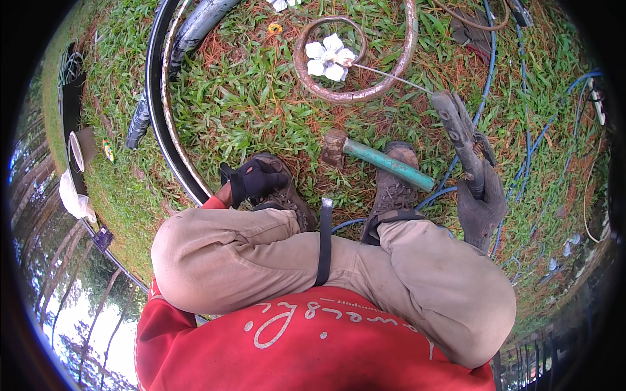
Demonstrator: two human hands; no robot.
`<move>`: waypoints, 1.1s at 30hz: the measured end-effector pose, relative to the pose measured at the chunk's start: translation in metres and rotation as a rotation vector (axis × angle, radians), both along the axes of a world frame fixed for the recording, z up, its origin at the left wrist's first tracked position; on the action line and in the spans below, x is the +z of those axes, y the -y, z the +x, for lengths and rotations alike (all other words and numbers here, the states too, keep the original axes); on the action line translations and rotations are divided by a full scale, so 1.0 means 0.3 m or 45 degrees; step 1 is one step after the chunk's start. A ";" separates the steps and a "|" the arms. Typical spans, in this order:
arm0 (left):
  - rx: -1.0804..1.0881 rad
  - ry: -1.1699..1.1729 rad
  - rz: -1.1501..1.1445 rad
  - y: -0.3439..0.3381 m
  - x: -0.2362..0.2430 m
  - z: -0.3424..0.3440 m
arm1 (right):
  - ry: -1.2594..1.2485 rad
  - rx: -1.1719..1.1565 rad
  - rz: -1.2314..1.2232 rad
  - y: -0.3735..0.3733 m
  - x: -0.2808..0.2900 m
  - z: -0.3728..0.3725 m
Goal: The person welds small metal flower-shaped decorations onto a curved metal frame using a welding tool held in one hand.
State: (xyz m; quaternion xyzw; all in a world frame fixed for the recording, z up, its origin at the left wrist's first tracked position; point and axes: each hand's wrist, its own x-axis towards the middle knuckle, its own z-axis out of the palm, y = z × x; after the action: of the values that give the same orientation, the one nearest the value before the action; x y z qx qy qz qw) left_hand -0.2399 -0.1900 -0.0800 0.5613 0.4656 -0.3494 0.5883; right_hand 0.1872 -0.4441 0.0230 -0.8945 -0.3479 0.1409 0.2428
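Note:
My right hand (482,205), in a dark grey glove, grips the handle of a worn welding electrode holder (460,133) on the right. A thin welding rod (394,77) runs from its jaws leftward, and its tip meets or overlaps the edge of a white metal flower (330,57). That flower sits within a rusty curled metal scroll (357,98); whether the two are joined I cannot tell. In a black glove, my left hand (255,180) is closed beside my left boot (290,199). Anything inside its curled fingers is hidden.
Between my boots lies a hammer (391,164) with a turquoise handle. A large curved metal band (156,98) and a dark pipe (199,29) are at the left. Blue cables (527,137) snake over grass on the right. A black strap (325,241) crosses my trousers.

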 end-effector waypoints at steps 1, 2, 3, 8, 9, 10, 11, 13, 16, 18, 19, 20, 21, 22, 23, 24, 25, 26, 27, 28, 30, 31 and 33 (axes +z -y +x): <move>0.010 -0.009 -0.017 -0.002 0.003 0.003 | 0.017 0.002 0.015 -0.002 -0.002 0.000; 0.010 -0.008 -0.018 -0.001 0.000 0.001 | 0.034 0.004 0.030 -0.004 -0.003 -0.001; 0.016 -0.006 -0.037 -0.001 -0.005 -0.003 | 0.035 0.005 0.029 -0.005 -0.001 -0.001; -0.033 0.010 -0.014 -0.005 -0.002 -0.009 | 0.034 -0.002 0.027 -0.002 -0.010 -0.002; -0.078 0.020 0.003 -0.008 -0.001 -0.011 | 0.031 -0.002 0.029 0.002 -0.017 -0.001; -0.123 0.030 0.020 -0.011 0.000 -0.013 | 0.047 -0.020 0.005 0.006 -0.024 0.001; -0.121 0.039 0.015 -0.007 -0.013 -0.013 | 0.075 -0.035 -0.025 0.007 -0.022 0.000; -0.233 0.180 0.036 0.003 -0.042 -0.013 | 0.065 -0.025 -0.075 0.008 -0.003 -0.001; -0.348 0.497 0.410 0.025 -0.122 -0.102 | -0.048 -0.049 -0.052 -0.010 0.011 -0.006; -0.356 0.523 0.394 0.022 -0.102 -0.075 | -0.092 -0.076 0.063 0.032 -0.010 0.004; -0.145 0.101 -0.036 -0.003 -0.058 -0.034 | 0.030 -0.097 0.087 0.067 -0.037 0.017; -0.074 0.072 -0.001 -0.003 -0.020 -0.011 | -0.026 -0.134 0.166 0.057 -0.041 0.017; -0.072 0.070 0.002 -0.002 -0.021 -0.020 | -0.082 -0.172 0.245 0.048 -0.042 0.016; -0.074 0.115 0.017 0.000 -0.028 -0.033 | -0.084 -0.170 0.247 0.042 -0.039 0.012; -0.076 0.163 0.030 0.001 -0.031 -0.037 | -0.052 -0.169 0.190 0.029 -0.029 0.008; -0.074 0.163 0.031 0.002 -0.031 -0.039 | -0.021 -0.167 0.132 0.020 -0.021 0.008; -0.044 0.120 0.016 0.003 -0.029 -0.040 | -0.022 -0.166 0.133 0.016 -0.017 0.009; -0.016 0.079 -0.003 0.003 -0.020 -0.028 | -0.006 -0.134 0.092 0.019 -0.011 0.010; -0.017 0.080 -0.004 0.001 -0.010 -0.016 | 0.010 -0.101 0.051 0.021 -0.008 0.010; -0.024 0.035 -0.005 -0.003 0.003 -0.002 | 0.010 -0.101 0.050 0.025 -0.011 0.010; -0.031 -0.008 -0.004 -0.006 0.004 0.001 | -0.007 -0.103 0.059 0.028 -0.019 0.011; -0.045 0.031 -0.006 -0.004 -0.014 -0.016 | -0.007 -0.102 0.060 0.028 -0.018 0.011; -0.059 0.070 -0.007 -0.003 -0.020 -0.020 | 0.017 -0.064 0.028 0.016 -0.009 0.008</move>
State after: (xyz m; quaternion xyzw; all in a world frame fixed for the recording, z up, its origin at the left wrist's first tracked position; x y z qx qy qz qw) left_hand -0.2460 -0.1890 -0.0859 0.5796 0.4353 -0.3486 0.5943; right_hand 0.1897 -0.4490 0.0203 -0.9012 -0.3285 0.1251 0.2536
